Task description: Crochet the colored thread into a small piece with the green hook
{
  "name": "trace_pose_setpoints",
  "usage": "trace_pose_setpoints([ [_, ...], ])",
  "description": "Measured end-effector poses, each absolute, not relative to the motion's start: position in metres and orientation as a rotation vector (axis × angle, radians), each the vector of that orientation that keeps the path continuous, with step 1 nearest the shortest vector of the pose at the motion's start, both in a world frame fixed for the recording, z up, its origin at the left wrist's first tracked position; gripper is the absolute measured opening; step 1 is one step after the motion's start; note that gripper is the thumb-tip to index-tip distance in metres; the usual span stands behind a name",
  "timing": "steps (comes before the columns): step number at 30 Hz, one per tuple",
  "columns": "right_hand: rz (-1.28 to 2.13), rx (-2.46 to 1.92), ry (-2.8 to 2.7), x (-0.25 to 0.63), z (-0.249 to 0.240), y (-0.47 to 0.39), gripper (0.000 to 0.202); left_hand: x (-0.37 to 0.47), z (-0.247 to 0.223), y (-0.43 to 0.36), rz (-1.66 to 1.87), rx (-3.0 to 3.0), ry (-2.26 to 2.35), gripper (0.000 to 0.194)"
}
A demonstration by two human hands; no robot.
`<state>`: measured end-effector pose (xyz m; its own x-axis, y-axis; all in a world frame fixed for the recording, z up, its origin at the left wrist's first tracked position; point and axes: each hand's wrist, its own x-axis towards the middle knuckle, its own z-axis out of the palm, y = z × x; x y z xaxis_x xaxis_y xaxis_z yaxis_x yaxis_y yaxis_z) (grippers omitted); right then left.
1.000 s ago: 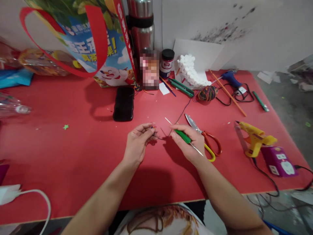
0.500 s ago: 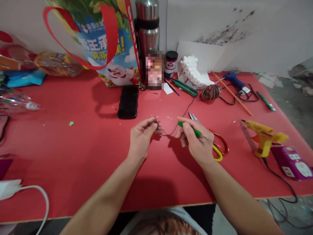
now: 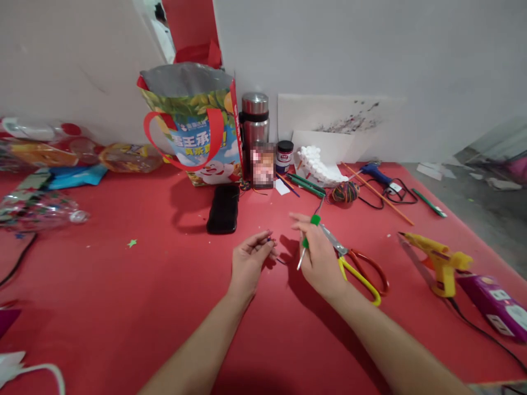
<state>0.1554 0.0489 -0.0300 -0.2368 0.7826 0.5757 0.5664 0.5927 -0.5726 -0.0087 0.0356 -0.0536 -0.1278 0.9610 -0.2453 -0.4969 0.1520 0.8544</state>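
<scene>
Left of the scissors (image 3: 342,250), the left hand (image 3: 249,263) pinches yarn (image 3: 270,240); beside them, the right hand (image 3: 323,260) curls around a tool (image 3: 315,220).

Green-handled tool (image 3: 305,242) now at opposite slant

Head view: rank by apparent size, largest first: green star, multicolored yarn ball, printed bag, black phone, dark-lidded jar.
1. printed bag
2. black phone
3. multicolored yarn ball and dark-lidded jar: too alike to rank; the ball is wider, the jar taller
4. green star
</scene>
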Motion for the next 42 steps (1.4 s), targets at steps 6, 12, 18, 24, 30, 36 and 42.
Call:
trace_pose_setpoints([
  [6, -0.086, -0.898, -2.301, 0.135, -0.029, 0.147, 0.028, -0.015, -0.053, 0.041, 1.542, 0.473, 1.028, 0.036],
  [12, -0.158, -0.936, -2.482, 0.114, -0.045, 0.214, 0.029, -0.02, -0.051, 0.044, 1.526, 0.483, 1.042, 0.038],
  [18, -0.205, -0.997, -2.526, 0.107, -0.052, 0.236, 0.024, -0.019, -0.053, 0.044, 1.514, 0.497, 1.057, 0.038],
  [24, -0.198, -0.989, -2.444, 0.113, -0.048, 0.23, 0.026, -0.02, -0.05, 0.044, 1.491, 0.486, 1.068, 0.04],
  [30, 0.208, -0.983, -1.997, 0.139, -0.011, 0.15, 0.024, -0.022, -0.05, 0.043, 1.481, 0.454, 1.02, 0.039],
  [36, 0.852, -0.974, -1.407, 0.154, 0.026, 0.064, 0.038, -0.021, -0.052, 0.041, 1.476, 0.489, 0.981, 0.038],
  [42, 0.807, -0.968, -1.492, 0.156, -0.007, 0.042, 0.03, -0.02, -0.052, 0.042, 1.477, 0.542, 0.995, 0.037],
])
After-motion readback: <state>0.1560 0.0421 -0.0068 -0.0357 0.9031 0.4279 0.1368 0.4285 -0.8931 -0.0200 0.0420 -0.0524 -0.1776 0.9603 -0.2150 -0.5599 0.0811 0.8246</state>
